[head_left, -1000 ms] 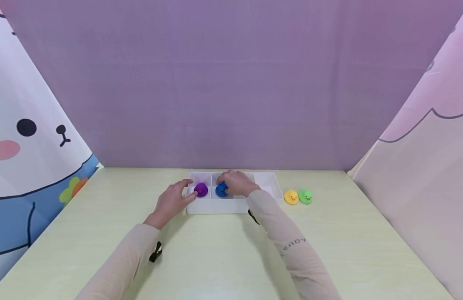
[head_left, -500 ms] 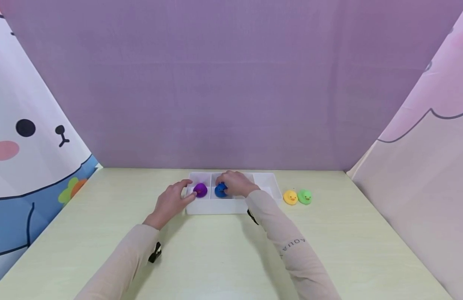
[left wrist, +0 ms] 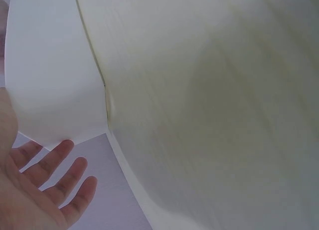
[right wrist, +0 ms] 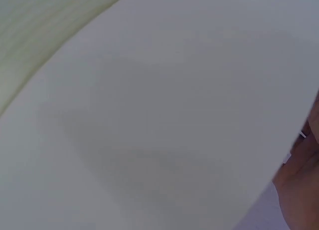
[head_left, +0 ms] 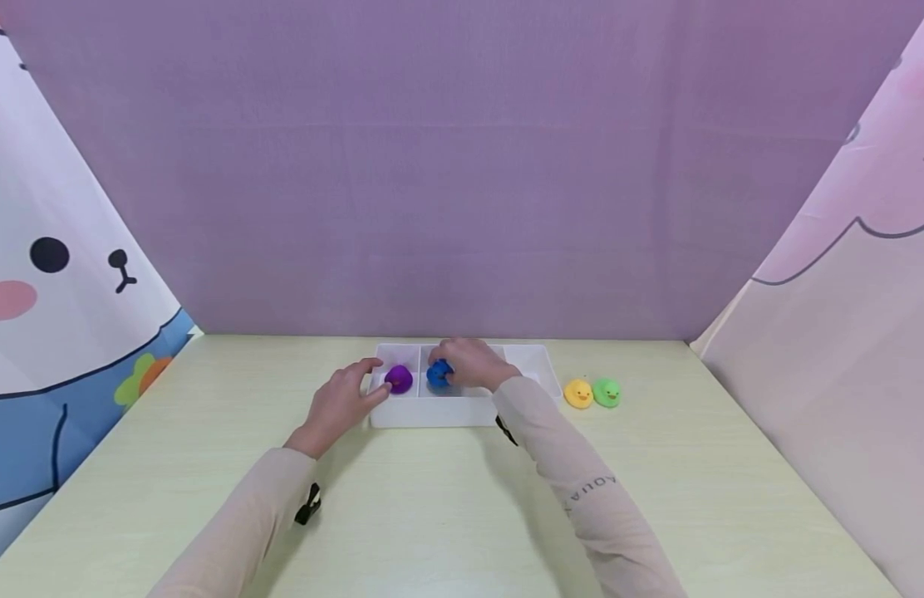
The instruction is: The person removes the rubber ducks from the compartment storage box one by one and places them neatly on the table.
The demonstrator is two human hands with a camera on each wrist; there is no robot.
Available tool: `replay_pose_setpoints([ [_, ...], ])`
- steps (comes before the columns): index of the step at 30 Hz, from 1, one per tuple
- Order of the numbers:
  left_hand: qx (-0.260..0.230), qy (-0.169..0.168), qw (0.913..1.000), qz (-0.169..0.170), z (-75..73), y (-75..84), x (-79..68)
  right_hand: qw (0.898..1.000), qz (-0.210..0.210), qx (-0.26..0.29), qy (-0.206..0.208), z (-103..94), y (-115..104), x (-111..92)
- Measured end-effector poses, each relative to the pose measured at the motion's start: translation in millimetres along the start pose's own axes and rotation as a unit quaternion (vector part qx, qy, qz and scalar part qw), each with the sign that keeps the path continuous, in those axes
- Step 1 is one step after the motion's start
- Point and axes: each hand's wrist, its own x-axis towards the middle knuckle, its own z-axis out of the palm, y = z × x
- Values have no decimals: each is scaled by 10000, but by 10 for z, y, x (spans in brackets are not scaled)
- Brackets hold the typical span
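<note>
A white divided tray (head_left: 432,413) stands near the back of the table. In its leftmost compartment sits a purple rubber duck (head_left: 399,379). My right hand (head_left: 469,364) reaches over the tray and grips a blue rubber duck (head_left: 437,374) in the compartment beside it; the palm hides part of the duck. At the tray's left end is my left hand (head_left: 338,405), thumb and fingers spread apart, the thumb tip close to the purple duck. The left wrist view shows its loosely bent fingers (left wrist: 55,165) by the tray corner, holding nothing.
A yellow rubber duck (head_left: 578,394) and a green rubber duck (head_left: 607,393) stand side by side just right of the tray. Behind the table hangs a purple curtain (head_left: 447,166). Printed cloths with cartoon figures flank both sides.
My right hand and the blue duck have risen very slightly within the compartment. The left hand keeps its place, and the other ducks have not moved.
</note>
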Motion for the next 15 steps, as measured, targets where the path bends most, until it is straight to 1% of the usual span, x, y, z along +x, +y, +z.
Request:
replay_pose_setpoints([
  [5, -6, 15, 10000, 4, 1, -12, 1, 9998, -130, 128, 95, -72, -10, -15],
  [13, -12, 5, 10000, 11, 7, -20, 5, 9993, -212, 150, 260, -246, -28, -104],
  [15, -17, 12, 10000, 27, 8, -20, 5, 9990, -261, 76, 352, -282, -18, -122],
])
